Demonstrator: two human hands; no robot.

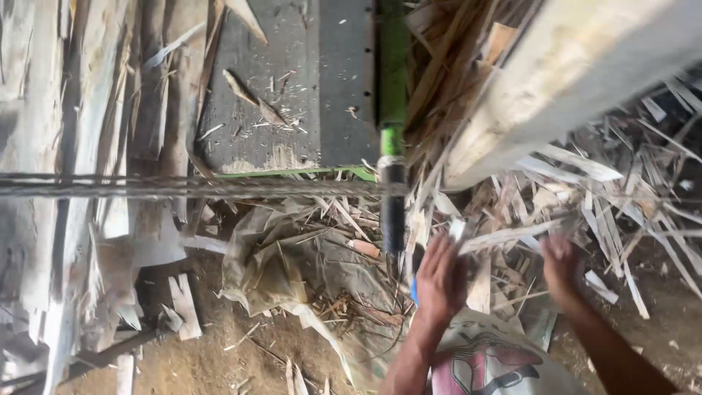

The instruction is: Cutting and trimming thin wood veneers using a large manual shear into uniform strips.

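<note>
My left hand [441,278] and my right hand [561,265] reach down into a heap of pale wood strips and offcuts. Between them runs a thin light strip of wood [508,235], one end at the fingers of the left hand, the other at the right hand, and both hands appear closed on it. Below my arms lies a white sack with a red and black print [488,363]. The picture is blurred at the hands.
A grey machine table [292,80] with a green edge and a dark vertical bar [392,197] stands at the top. A large pale timber [570,80] slants at upper right. Stacked boards [44,146] fill the left. A crumpled sheet [292,271] lies on the dirt floor.
</note>
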